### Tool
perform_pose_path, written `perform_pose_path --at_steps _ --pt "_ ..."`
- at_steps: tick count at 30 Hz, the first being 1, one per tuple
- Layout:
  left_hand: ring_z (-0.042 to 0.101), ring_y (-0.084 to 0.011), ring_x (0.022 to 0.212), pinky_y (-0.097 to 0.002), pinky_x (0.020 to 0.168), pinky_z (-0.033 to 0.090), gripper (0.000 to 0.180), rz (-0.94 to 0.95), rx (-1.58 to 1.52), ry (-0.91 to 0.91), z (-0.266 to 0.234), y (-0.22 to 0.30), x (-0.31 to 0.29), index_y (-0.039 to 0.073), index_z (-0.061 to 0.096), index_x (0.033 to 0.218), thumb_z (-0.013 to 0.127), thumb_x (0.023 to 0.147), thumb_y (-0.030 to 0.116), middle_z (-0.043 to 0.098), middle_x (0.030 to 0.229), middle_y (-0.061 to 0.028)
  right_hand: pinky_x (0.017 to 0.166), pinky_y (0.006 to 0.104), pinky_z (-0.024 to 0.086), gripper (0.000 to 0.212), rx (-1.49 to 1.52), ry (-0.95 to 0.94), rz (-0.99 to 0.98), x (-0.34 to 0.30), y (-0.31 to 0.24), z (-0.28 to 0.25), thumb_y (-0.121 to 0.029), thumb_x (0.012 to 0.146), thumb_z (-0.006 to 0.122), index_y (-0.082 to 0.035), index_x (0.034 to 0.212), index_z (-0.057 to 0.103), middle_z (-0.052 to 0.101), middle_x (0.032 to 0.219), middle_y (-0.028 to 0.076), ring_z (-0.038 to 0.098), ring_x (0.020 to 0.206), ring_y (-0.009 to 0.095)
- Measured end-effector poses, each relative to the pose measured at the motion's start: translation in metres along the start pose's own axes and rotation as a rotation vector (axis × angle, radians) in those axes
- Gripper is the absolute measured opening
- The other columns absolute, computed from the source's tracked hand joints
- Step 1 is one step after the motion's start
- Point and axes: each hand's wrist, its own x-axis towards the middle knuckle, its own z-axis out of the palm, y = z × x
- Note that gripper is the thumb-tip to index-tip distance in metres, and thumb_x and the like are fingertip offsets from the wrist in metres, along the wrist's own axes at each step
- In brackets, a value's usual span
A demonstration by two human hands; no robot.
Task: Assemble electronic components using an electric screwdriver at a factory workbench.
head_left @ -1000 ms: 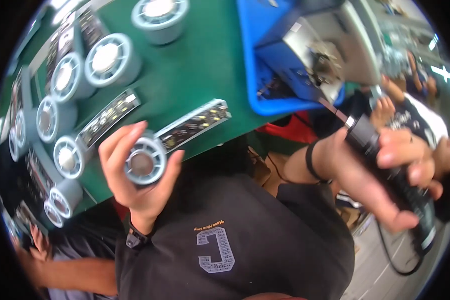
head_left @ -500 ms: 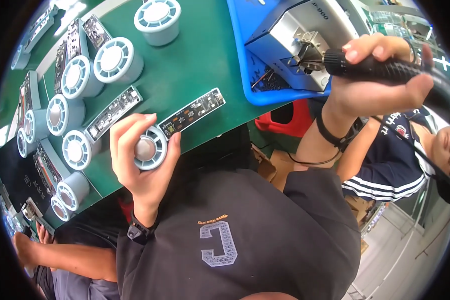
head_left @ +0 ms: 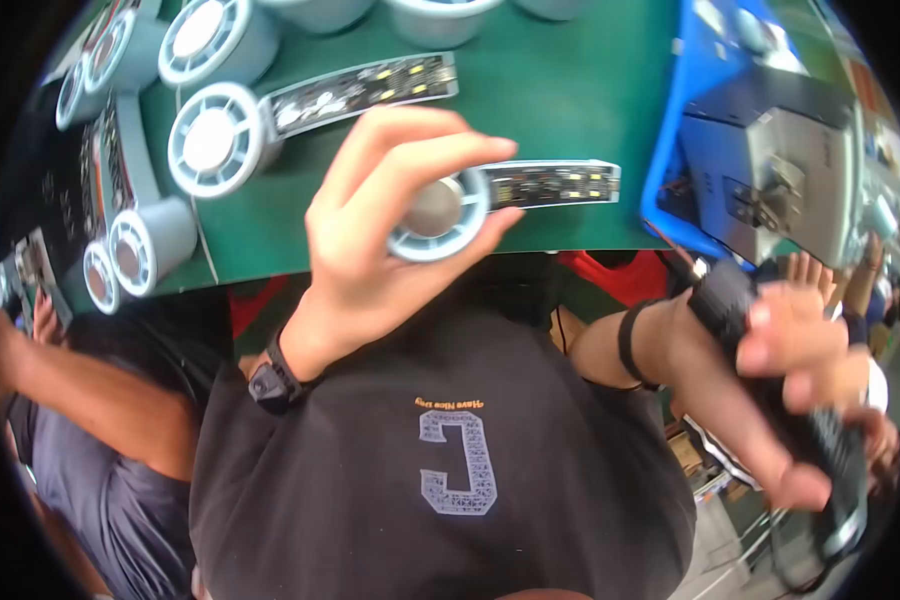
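Pale-blue device (head_left: 505, 187): left grip (head_left: 363, 235) holds one, right grip (head_left: 725, 395) holds one screwdriver (head_left: 775, 400).

The cup (head_left: 438, 212) is pale blue, patterned with spokes around a dull grey middle; the strip (head_left: 555, 184) is black, dotted with yellow and edged in white. The neighbouring cup (head_left: 212, 138) is the same pale blue, its centre bright white. Green table (head_left: 560, 110), vivid blue tray (head_left: 668, 130), silver-grey box (head_left: 735, 145), black tool (head_left: 725, 297), red stool (head_left: 625, 282). The dark grey-brown shirt (head_left: 350, 480) bears small orange lettering (head_left: 448, 404) and a speckled pale-grey block figure (head_left: 480, 460); the watch (head_left: 268, 383) is black
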Motion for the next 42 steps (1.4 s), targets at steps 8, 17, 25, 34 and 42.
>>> perform_pose_path --at_steps 8,17,25,34,42 --pt "0.071 -0.0263 0.097 -0.0350 0.081 0.059 0.062 0.029 -0.018 0.019 0.000 -0.009 -0.003 0.001 0.073 0.124 0.098 0.067 0.000 0.071 0.110 -0.0133 0.049 0.0313 0.038 0.068 0.059 -0.147 -0.052 -0.003 0.023 0.037 -0.075 0.104 0.049 -0.011 0.124 0.054 0.048 0.089 0.001 0.043 0.053 0.013" --pt "0.071 -0.0271 0.097 -0.0351 0.081 0.059 0.063 0.069 0.008 0.038 -0.001 -0.016 -0.005 0.000 0.073 0.123 0.098 0.066 0.000 0.072 0.111 -0.0147 0.047 0.0312 0.039 0.069 0.037 -0.369 0.085 -0.008 0.008 0.038 -0.076 0.104 0.048 -0.011 0.128 0.053 0.049 0.088 0.004 0.043 0.051 0.014" --pt "0.072 -0.0274 0.098 -0.0353 0.080 0.059 0.064 0.091 0.018 0.039 0.002 -0.017 -0.007 0.000 0.073 0.124 0.098 0.065 0.000 0.072 0.111 -0.0147 0.047 0.0311 0.039 0.071 -0.005 -0.320 0.129 -0.024 0.002 0.025 -0.075 0.104 0.049 -0.010 0.132 0.049 0.048 0.087 0.005 0.042 0.050 0.015" --pt "0.072 -0.0269 0.096 -0.0358 0.079 0.059 0.058 0.024 0.015 0.028 0.008 -0.016 -0.008 0.001 0.074 0.121 0.096 0.068 0.001 0.072 0.110 -0.0144 0.047 0.0311 0.040 0.072 0.008 -0.304 0.147 -0.034 0.018 0.013 -0.074 0.105 0.050 -0.009 0.135 0.046 0.047 0.085 0.007 0.041 0.050 0.015" --pt "0.071 -0.0284 0.094 -0.0375 0.078 0.059 0.049 0.039 0.019 0.072 0.011 -0.014 -0.004 0.005 0.074 0.119 0.094 0.073 0.004 0.071 0.107 -0.0133 0.047 0.0310 0.040 0.073 0.197 -0.276 0.097 -0.043 0.038 0.055 -0.073 0.105 0.050 -0.009 0.138 0.043 0.046 0.083 0.008 0.040 0.049 0.015"
